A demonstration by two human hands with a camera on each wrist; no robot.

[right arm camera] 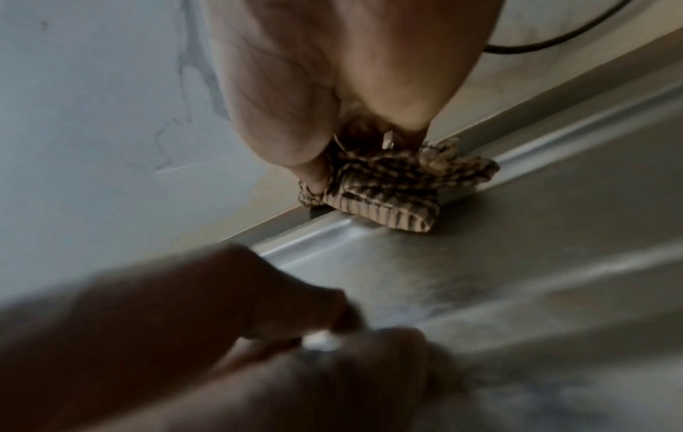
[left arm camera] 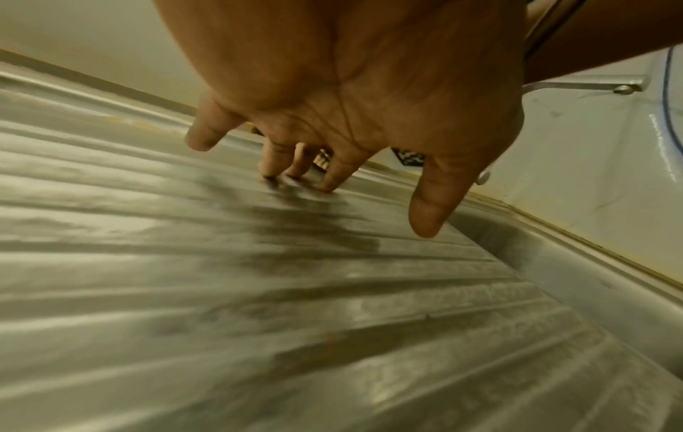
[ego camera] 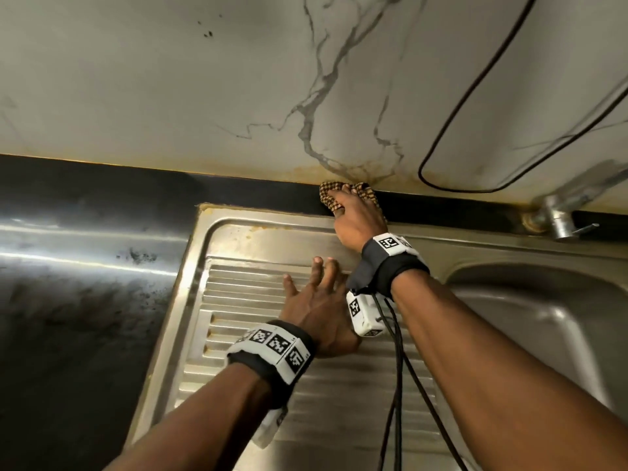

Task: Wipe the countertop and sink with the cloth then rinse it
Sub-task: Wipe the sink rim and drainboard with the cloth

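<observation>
Right hand [ego camera: 358, 219] bunches the soft, limp cloth [ego camera: 331, 196] against the wall behind the sink [ego camera: 238, 232], best gripped wadded, while left hand [ego camera: 317, 307] rests splayed, fingers relaxed, on its drainboard.

My right hand [ego camera: 358, 220] pressed the cloth [ego camera: 328, 195] against the wall [ego camera: 204, 90]; the drainboard [ego camera: 238, 300] lay under my left hand [ego camera: 317, 312], the basin [ego camera: 530, 321] to its right.

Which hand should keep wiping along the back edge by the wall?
The right hand: it already presses the checked cloth on that strip. The left hand holds nothing, with its fingertips on the ridged drainboard.
</observation>
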